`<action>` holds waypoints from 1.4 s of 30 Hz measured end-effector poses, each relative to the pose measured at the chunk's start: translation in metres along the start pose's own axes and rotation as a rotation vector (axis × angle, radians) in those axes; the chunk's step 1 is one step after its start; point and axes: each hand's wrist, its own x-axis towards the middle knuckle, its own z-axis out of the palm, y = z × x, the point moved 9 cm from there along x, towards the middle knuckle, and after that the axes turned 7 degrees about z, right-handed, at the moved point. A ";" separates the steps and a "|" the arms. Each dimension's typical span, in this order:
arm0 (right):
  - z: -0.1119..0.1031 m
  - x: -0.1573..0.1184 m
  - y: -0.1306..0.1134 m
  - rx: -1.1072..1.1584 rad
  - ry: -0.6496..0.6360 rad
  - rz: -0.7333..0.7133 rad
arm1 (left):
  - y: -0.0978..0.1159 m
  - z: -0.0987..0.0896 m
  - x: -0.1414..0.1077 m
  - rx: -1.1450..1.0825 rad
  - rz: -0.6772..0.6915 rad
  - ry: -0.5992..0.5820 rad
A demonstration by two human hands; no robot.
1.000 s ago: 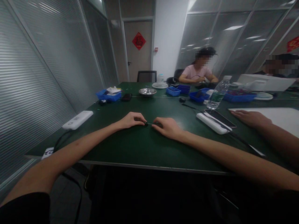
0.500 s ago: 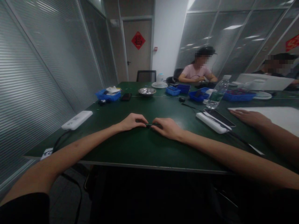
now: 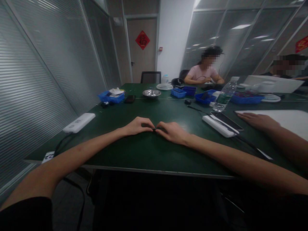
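Left hand [image 3: 136,126] and right hand [image 3: 174,132] pinch a tiny dark piece [image 3: 154,129] over the green bench [image 3: 144,154], closer together than a second ago.

Left sleeve [image 3: 26,214]: black, short, plain-looking, loose cut, hem [image 3: 50,212] fairly straight with rounded upper corner, ending near elbow. Right sleeve [image 3: 298,206]: black too, mostly lost in shadow at lower right edge, outline hard to make out. Left forearm [image 3: 96,140]: bare, slender, tapering towards wrist, single small spot [image 3: 80,149] partway along. Right forearm [image 3: 223,151]: bare, slender, smooth outline, likewise tapering. Left hand [image 3: 135,126] and right hand [image 3: 174,132]: bare, slim fingers [image 3: 146,121], nails too small to tell.
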 end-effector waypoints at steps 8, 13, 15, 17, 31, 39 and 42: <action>-0.003 -0.001 0.000 0.032 0.007 0.000 | -0.008 0.000 -0.001 -0.043 -0.052 -0.024; -0.004 -0.001 -0.003 0.026 0.015 -0.023 | -0.005 0.003 -0.002 -0.015 -0.031 -0.077; -0.004 -0.001 -0.004 0.015 0.009 -0.024 | -0.004 0.003 -0.002 -0.008 -0.025 -0.087; -0.004 -0.001 -0.004 0.009 0.007 -0.012 | -0.004 0.003 -0.002 -0.008 -0.023 -0.093; -0.004 -0.001 -0.002 -0.020 0.013 0.011 | -0.010 0.001 -0.003 -0.047 -0.039 -0.086; -0.004 0.000 0.003 -0.046 -0.005 0.093 | -0.038 -0.023 -0.010 0.044 -0.076 -0.034; -0.005 0.000 0.003 -0.031 -0.003 0.081 | -0.067 -0.051 -0.025 0.128 -0.175 0.009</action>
